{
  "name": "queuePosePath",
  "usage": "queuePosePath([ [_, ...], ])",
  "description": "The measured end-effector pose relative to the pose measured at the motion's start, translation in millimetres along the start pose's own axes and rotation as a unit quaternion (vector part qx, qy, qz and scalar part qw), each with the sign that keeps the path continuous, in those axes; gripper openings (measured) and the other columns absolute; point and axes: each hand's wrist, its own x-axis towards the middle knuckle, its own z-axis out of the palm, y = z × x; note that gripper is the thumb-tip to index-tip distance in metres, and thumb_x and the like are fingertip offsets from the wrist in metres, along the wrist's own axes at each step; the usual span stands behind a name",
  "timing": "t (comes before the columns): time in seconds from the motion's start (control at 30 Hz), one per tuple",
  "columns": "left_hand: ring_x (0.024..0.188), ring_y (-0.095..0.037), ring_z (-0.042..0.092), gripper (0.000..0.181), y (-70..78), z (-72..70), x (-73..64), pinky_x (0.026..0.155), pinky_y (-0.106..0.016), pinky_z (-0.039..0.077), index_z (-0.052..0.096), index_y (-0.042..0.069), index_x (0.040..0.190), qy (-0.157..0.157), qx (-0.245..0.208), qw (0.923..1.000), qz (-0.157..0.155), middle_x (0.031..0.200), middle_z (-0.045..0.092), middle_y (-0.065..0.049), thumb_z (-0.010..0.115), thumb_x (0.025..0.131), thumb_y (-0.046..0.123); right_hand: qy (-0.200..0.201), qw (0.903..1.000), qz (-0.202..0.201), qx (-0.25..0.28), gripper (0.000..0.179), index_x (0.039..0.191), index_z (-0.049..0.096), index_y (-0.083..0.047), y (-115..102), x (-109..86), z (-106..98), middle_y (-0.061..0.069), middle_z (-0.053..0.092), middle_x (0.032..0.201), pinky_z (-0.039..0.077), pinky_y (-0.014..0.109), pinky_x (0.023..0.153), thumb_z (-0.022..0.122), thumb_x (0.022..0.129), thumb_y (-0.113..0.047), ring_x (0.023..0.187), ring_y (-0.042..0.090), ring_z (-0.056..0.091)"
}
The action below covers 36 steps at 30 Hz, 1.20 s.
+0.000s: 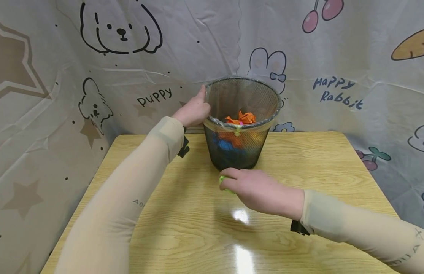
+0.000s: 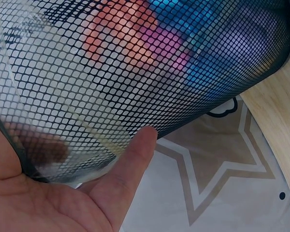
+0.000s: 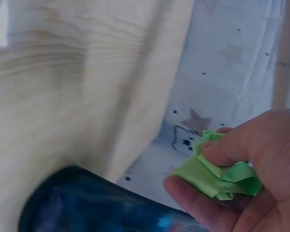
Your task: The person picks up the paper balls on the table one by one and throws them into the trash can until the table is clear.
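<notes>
A black mesh wastebasket with a clear bag over its rim stands on the wooden table, holding orange paper balls and blue and yellow ones lower down. At its left rim, my left hand grips the edge; in the left wrist view the thumb lies along the outer mesh and other fingers show through from inside. My right hand is in front of the basket, above the table. Between its thumb and fingers it pinches a crumpled green paper, only a sliver of which shows in the head view.
The wooden table reaches back to a printed cloth with cartoon animals, which hangs behind and on both sides. The basket is near the table's back edge.
</notes>
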Motion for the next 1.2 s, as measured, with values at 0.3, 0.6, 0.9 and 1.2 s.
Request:
queuePosePath([
  [0.3, 0.156, -0.024, 0.003, 0.073, -0.2, 0.9, 1.4, 0.113, -0.042, 0.028, -0.022, 0.014, 0.16, 0.004, 0.007, 1.0, 0.0, 0.17, -0.014, -0.005, 0.026, 0.105, 0.015, 0.076, 0.9967, -0.011, 0.026, 0.022, 0.114, 0.07, -0.019, 2.1, 1.9, -35.8, 0.006, 0.063, 0.134, 0.059, 0.033, 0.066, 0.071, 0.096, -0.006, 0.096, 0.02, 0.072],
  [0.6, 0.154, -0.025, 0.016, 0.074, -0.8, 0.7, 2.2, 0.112, -0.041, 0.029, -0.023, 0.013, 0.16, 0.005, 0.014, 0.9999, -0.002, 0.17, -0.011, -0.007, 0.026, 0.105, 0.015, 0.089, 0.9955, -0.02, 0.027, 0.031, 0.115, 0.069, -0.016, 3.6, 5.4, -55.7, 0.008, 0.062, 0.136, 0.057, 0.031, 0.062, 0.069, 0.092, 0.004, 0.09, 0.021, 0.073],
  [0.9, 0.156, -0.027, 0.003, 0.074, -0.5, 0.2, 2.7, 0.125, -0.039, 0.011, -0.021, 0.011, 0.16, 0.007, 0.018, 0.9998, -0.003, 0.17, -0.011, -0.008, 0.026, 0.104, 0.015, 0.137, 0.9892, -0.026, 0.043, 0.04, 0.118, 0.068, -0.012, 13.0, 10.3, -81.1, 0.011, 0.06, 0.137, 0.05, 0.028, 0.057, 0.062, 0.087, 0.013, 0.08, 0.019, 0.068],
  [1.2, 0.155, -0.025, 0.011, 0.075, -0.2, -0.1, 2.9, 0.117, -0.04, 0.025, -0.022, 0.011, 0.16, 0.002, 0.01, 0.9999, -0.002, 0.17, -0.014, -0.007, 0.027, 0.102, 0.012, 0.165, 0.9858, 0.003, 0.033, 0.045, 0.119, 0.068, -0.012, 29.0, 9.8, -95.1, 0.012, 0.06, 0.137, 0.043, 0.028, 0.05, 0.062, 0.084, 0.016, 0.068, 0.018, 0.064],
])
